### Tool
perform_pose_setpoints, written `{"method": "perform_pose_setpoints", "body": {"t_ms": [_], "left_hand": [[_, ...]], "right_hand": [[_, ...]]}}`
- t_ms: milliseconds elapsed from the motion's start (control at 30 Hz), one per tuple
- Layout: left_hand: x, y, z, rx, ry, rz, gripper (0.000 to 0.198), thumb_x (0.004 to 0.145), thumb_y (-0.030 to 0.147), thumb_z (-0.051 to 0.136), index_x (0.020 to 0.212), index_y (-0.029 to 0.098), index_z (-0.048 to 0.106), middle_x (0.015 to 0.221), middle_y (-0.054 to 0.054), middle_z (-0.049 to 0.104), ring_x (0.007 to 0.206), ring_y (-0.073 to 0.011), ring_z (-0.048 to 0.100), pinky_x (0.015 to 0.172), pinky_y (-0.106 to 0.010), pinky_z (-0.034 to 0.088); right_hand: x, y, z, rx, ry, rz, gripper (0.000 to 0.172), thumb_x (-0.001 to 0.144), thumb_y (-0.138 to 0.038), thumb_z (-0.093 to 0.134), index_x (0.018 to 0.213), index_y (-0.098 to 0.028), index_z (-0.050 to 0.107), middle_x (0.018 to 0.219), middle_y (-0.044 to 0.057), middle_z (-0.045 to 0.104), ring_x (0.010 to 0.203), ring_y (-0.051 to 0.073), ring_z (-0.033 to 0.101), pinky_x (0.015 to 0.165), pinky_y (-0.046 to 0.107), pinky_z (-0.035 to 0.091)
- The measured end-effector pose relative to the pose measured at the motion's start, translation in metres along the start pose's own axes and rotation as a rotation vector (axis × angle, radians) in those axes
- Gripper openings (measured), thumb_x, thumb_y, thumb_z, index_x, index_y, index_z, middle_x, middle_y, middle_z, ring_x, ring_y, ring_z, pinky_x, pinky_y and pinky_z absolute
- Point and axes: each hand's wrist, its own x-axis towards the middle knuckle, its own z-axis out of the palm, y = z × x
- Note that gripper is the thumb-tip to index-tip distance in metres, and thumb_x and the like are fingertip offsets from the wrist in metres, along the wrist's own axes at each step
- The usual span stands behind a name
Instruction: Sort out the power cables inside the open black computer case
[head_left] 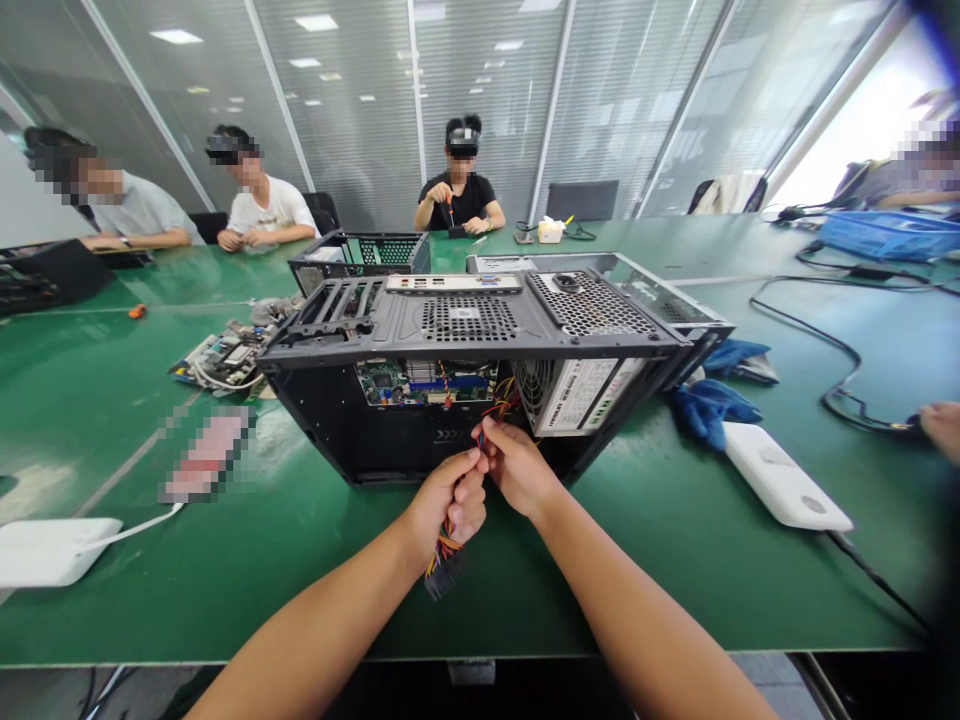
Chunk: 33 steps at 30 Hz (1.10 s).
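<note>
A black computer case (465,330) lies on its side on the green table (300,560), open toward me, with a motherboard (420,382) and a power supply (577,392) inside. My left hand (448,500) is closed round a bundle of coloured power cables (444,550) whose black connector hangs below the fist. My right hand (514,468) pinches the same cables just in front of the case opening. Both hands touch each other at the fingertips.
A loose circuit board (225,355) lies left of the case, and a second case (360,255) stands behind it. White boxes (784,480) (49,550), blue gloves (709,408) and black cords (847,380) lie about. Several people sit at the far side.
</note>
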Motion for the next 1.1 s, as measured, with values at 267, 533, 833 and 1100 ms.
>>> {"method": "perform_pose_setpoints", "body": {"t_ms": [267,533,833,1100], "left_hand": [[-0.002,0.007,0.003,-0.03,-0.016,-0.076,0.029,0.095,0.028,0.045,0.086,0.01,0.065,0.034,0.01,0.023,0.028,-0.0049,0.021,0.035,-0.018,0.018],[0.001,0.004,0.006,0.41,0.091,0.057,0.031,0.087,0.041,0.056,0.069,0.016,0.053,0.032,0.011,0.03,0.024,-0.0052,0.024,0.033,-0.018,0.016],[0.002,0.002,0.003,0.941,0.29,0.175,0.032,0.088,0.043,0.054,0.071,0.016,0.055,0.034,0.009,0.036,0.026,-0.0062,0.031,0.031,-0.017,0.018],[-0.004,0.016,0.007,0.292,-0.024,-0.104,0.028,0.09,0.037,0.053,0.071,0.017,0.047,0.035,0.011,0.028,0.027,-0.0043,0.019,0.034,-0.016,0.018]], "right_hand": [[0.0,0.001,-0.001,0.002,0.011,0.01,0.04,0.063,-0.053,0.08,0.071,-0.017,0.063,0.05,-0.007,0.045,0.045,0.007,0.038,0.05,0.023,0.033],[0.002,0.002,-0.002,-0.085,0.044,-0.049,0.044,0.063,-0.058,0.077,0.067,-0.017,0.062,0.049,-0.007,0.041,0.042,0.006,0.037,0.044,0.024,0.027],[0.003,0.003,-0.003,-0.1,0.039,-0.059,0.044,0.063,-0.059,0.076,0.067,-0.018,0.06,0.046,-0.009,0.035,0.039,0.007,0.034,0.04,0.024,0.027],[0.001,-0.002,-0.002,0.004,0.016,0.021,0.037,0.063,-0.051,0.079,0.067,-0.017,0.065,0.051,-0.006,0.044,0.045,0.007,0.04,0.047,0.022,0.032]]}}
